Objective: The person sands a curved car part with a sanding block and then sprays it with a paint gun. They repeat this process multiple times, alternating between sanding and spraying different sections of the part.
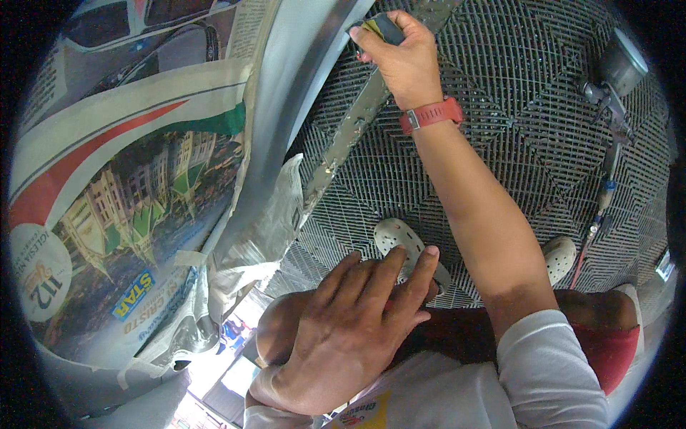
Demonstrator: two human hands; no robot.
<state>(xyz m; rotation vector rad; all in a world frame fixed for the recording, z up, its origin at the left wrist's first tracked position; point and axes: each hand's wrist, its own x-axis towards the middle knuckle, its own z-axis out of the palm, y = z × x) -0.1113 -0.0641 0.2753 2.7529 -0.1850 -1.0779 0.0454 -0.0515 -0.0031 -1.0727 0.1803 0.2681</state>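
From the head view, the only one I have, I find the sheet (pixel 389 28) at the top of the frame, just right of centre, dark with a yellowish part and seemingly folded. It lies inside the grip of my right hand (pixel 411 68), against the fingertips. The relation I'd judge matters most is sheet to panel (pixel 282 79): the panel's edge is just to the left of the sheet, its long axis slanting from top centre toward lower left. Whether sheet and panel touch, I can't tell from here. The sheet's own long axis is hard to read, since the fingers cover part of it.

My right hand is clearly the nearer one. Its thumb and fingers pinch the sheet between them, with no gap I can see.

My left hand (pixel 350 325) is at bottom centre, well apart from the sheet, back upward, fingers loosely spread, and I see nothing in its grasp. I can't tell whether it rests on the leg beneath. Paper (pixel 143 207) covers the left of the frame; a spray gun (pixel 611 104) is at upper right.
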